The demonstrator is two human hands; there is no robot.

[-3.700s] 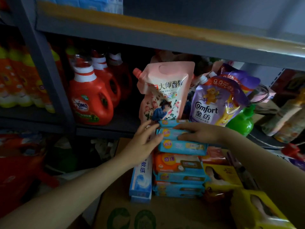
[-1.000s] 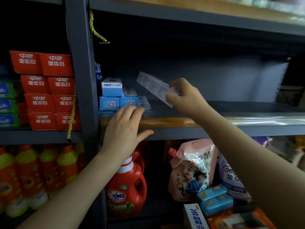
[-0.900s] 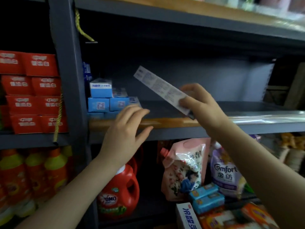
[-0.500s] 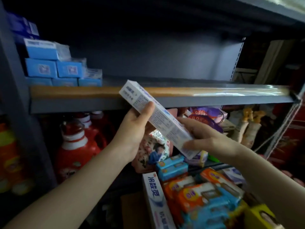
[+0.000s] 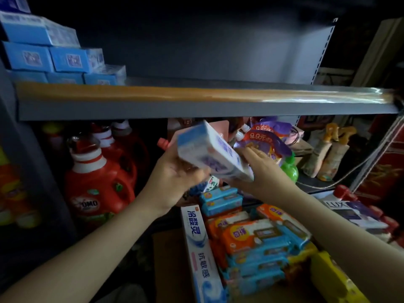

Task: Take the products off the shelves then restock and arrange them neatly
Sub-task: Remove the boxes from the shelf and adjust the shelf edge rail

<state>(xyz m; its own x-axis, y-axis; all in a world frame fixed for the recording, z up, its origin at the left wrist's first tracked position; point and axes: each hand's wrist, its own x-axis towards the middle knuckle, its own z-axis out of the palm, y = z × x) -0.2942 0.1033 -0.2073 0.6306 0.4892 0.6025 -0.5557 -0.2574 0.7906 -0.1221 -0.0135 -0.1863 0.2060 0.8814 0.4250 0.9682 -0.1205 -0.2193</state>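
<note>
A white and blue toothpaste box [image 5: 209, 153] hangs tilted below the grey shelf [image 5: 196, 110], blurred by motion. My left hand [image 5: 175, 178] grips its lower left side from beneath. My right hand [image 5: 264, 171] holds its lower right end, fingers stretched along it. Several blue toothpaste boxes [image 5: 54, 60] are stacked at the left end of the shelf; the remainder of that shelf is bare. Another toothpaste box [image 5: 199, 252] lies on a cardboard carton below, next to stacked blue and orange soap packs [image 5: 255, 239].
Red detergent jugs [image 5: 98, 182] stand on the lower shelf at left. Purple and pink refill pouches [image 5: 269, 143] sit behind my hands, with a green bottle [image 5: 289, 169] beside them. Yellow packs [image 5: 334, 278] lie at lower right. A dark upright post [image 5: 32, 171] bounds the left.
The toothpaste box came down from shelf height to below the shelf edge. It has turned, and my left hand shifted from its top end to underneath it.
</note>
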